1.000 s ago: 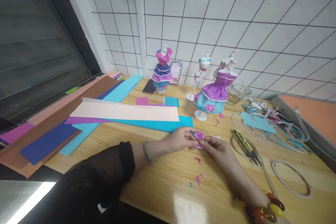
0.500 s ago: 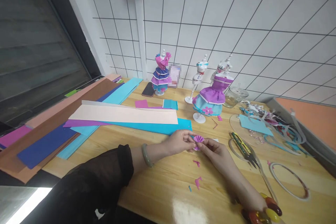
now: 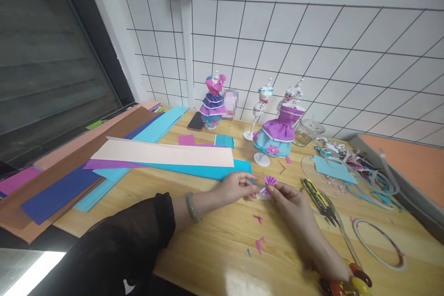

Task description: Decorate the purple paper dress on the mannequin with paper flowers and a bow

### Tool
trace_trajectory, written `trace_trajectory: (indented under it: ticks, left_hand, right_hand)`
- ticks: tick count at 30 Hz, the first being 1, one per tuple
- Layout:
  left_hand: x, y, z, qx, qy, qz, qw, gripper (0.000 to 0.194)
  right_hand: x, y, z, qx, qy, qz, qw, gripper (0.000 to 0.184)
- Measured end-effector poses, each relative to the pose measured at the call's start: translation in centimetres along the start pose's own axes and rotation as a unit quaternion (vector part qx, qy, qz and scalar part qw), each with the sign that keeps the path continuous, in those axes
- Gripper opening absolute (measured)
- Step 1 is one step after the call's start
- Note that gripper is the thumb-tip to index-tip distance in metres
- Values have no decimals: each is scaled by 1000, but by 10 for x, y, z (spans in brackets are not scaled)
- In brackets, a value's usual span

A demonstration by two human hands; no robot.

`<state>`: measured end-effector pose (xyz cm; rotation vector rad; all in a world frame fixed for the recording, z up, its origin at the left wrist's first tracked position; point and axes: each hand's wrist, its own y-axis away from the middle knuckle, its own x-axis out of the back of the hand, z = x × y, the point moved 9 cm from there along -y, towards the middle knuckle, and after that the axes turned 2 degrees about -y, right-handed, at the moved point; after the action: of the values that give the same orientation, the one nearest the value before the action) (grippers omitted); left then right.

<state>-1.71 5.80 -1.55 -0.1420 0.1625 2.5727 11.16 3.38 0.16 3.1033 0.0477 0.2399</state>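
Observation:
My left hand (image 3: pixel 237 186) and my right hand (image 3: pixel 289 196) meet over the wooden table (image 3: pixel 215 245), a little in front of the long paper strips. Between their fingertips is a small pleated purple paper fan (image 3: pixel 269 180) with a white strip (image 3: pixel 262 196) beneath it. My right hand pinches the fan. My left hand's fingers are curled and pinch the white strip at its left end. Small pink paper scraps (image 3: pixel 258 243) lie on the table just in front of the hands.
Long sheets of cream, blue, purple and brown paper (image 3: pixel 163 152) lie to the left. Three small mannequins in paper dresses (image 3: pixel 279 129) stand at the back, beside a phone (image 3: pixel 196 121) and a glass jar (image 3: pixel 307 132). Scissors (image 3: pixel 322 201) and tape rings (image 3: pixel 378 243) lie to the right.
The view has tilted up a little. The fan has shifted slightly to the right in my right fingers and the white strip now shows beneath it.

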Motion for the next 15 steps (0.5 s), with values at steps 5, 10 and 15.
trace_trajectory:
  ticks: [5, 10, 15]
  left_hand:
    - [12, -3, 16, -27, 0, 56, 998, 52]
    - [31, -10, 66, -99, -34, 147, 984, 41]
    - [42, -38, 140, -264, -93, 213, 936, 41]
  right_hand:
    - [9, 2, -10, 11, -5, 41, 999, 26]
    - [12, 2, -23, 37, 36, 59, 997, 24]
    - [14, 2, -32, 66, 41, 61, 995, 24]
